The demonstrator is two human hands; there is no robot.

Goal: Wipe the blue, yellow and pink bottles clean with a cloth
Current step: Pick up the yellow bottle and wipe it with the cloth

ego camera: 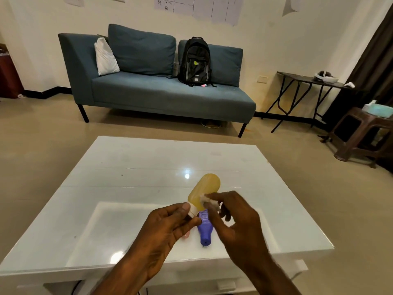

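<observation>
The yellow bottle point(205, 191) is held above the desk point(127, 177), tilted with its base up and away, and the left hand point(170, 226) pinches its white cap end in a narrow grip. The right hand point(231, 220) pinches a small white cloth point(205, 199) against the bottle's side near the neck. To wipe well, I judge the left grip should turn the bottle by the cap while the cloth runs along the body to the rounded base (so small a wad covers little at each pass), pressing lightly so the cap hold does not slip. Under the hands the blue bottle point(205, 232) lies on the desk, nozzle toward the person. A sliver of the pink bottle point(185, 235) shows beside it, mostly hidden; both lie where the yellow one would come down. A sofa point(170, 96) with a backpack point(194, 60) stands well apart.
</observation>
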